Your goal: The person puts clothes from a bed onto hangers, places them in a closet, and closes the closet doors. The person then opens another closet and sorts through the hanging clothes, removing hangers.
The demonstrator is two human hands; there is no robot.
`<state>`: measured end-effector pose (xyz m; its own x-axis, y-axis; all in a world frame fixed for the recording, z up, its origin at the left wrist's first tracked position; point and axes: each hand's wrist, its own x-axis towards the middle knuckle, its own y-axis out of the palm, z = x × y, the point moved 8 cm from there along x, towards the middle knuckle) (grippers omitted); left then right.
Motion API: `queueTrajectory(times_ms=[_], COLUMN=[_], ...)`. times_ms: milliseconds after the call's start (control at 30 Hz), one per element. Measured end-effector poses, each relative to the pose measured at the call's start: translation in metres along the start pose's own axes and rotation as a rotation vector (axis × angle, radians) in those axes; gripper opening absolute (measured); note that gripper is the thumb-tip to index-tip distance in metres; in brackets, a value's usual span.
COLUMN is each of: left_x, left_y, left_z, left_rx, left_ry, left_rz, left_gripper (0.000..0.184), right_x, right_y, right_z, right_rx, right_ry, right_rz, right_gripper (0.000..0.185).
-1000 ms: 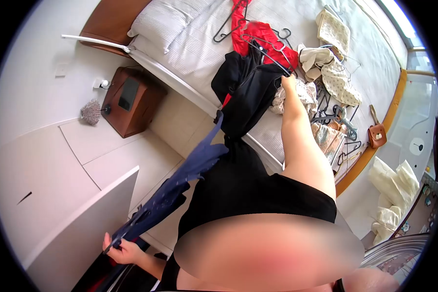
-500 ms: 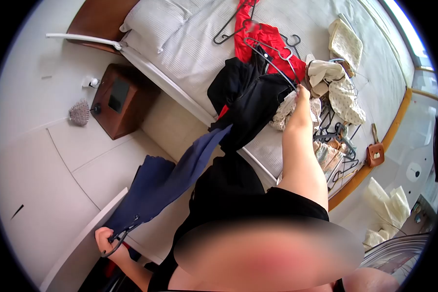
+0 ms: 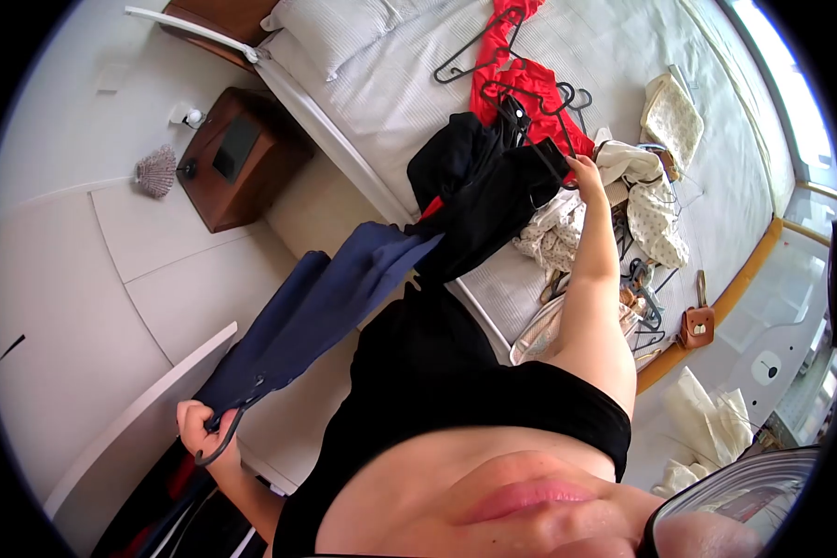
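Observation:
My left hand (image 3: 200,426), at the lower left, is closed around the top of a long navy garment (image 3: 288,316) on a dark hanger (image 3: 221,454). The hanger's hook sticks out below my fingers. The garment stretches across to the bed's edge, where its far end meets a black garment (image 3: 488,209) that looks like trousers. Over the bed, my right hand (image 3: 583,175) pinches the corner of a black hanger (image 3: 541,99) at the black garment's upper end. Beneath and beyond these lies a red garment (image 3: 541,79).
Cream patterned clothes (image 3: 656,219) and more hangers lie on the bed (image 3: 363,102), right of my right hand. A brown bear-faced pouch (image 3: 697,325) is by the wooden edge. A brown nightstand (image 3: 251,172) stands left of the bed. A white panel edge (image 3: 149,414) rises beside my left hand.
The view has shifted slightly. The navy garment hangs a little straighter and fuller between my left hand and the bed. Both hands keep their hold.

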<state>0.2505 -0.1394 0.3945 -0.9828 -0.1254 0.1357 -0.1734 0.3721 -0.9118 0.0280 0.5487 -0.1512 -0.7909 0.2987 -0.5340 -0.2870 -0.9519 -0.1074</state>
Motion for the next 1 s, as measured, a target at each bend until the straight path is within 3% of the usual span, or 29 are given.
queueTrajectory(times_ms=[33, 167, 267, 333, 400, 600, 800, 933, 1000], left_x=[-0.003, -0.012, -0.021, -0.024, -0.026, -0.021, -0.018, -0.03, -0.04], left_y=[-0.002, -0.014, -0.027, -0.034, -0.034, -0.04, -0.06, -0.077, -0.084], left_z=[0.0, -0.006, -0.012, -0.013, -0.023, -0.032, -0.044, -0.052, -0.054], left_rx=[-0.001, 0.04, 0.071, 0.061, 0.043, -0.118, -0.328, -0.292, -0.231], left_ry=[0.008, 0.093, 0.167, 0.145, 0.228, 0.332, 0.388, 0.51, 0.468], left_rz=[0.01, -0.066, -0.134, -0.147, -0.124, -0.164, -0.235, -0.302, -0.357], left_gripper=[0.031, 0.034, 0.035, 0.045, 0.048, 0.05, 0.044, 0.04, 0.041], right_x=[-0.001, -0.046, -0.148, -0.233, -0.294, -0.452, -0.546, -0.596, -0.614], right_y=[0.008, 0.049, 0.087, 0.101, 0.107, 0.171, 0.237, 0.259, 0.269], right_z=[0.003, 0.061, 0.135, 0.194, 0.222, 0.306, 0.365, 0.388, 0.394], right_rx=[-0.094, -0.616, -0.761, -0.763, -0.775, -0.714, -0.635, -0.579, -0.544], right_ry=[0.036, -0.409, -0.606, -0.625, -0.664, -1.215, -1.532, -1.685, -1.717], right_rz=[-0.032, -0.138, -0.164, -0.133, -0.068, 0.327, 0.667, 0.858, 0.95], right_gripper=[0.025, 0.036, 0.031, 0.027, 0.022, 0.014, 0.017, 0.02, 0.02])
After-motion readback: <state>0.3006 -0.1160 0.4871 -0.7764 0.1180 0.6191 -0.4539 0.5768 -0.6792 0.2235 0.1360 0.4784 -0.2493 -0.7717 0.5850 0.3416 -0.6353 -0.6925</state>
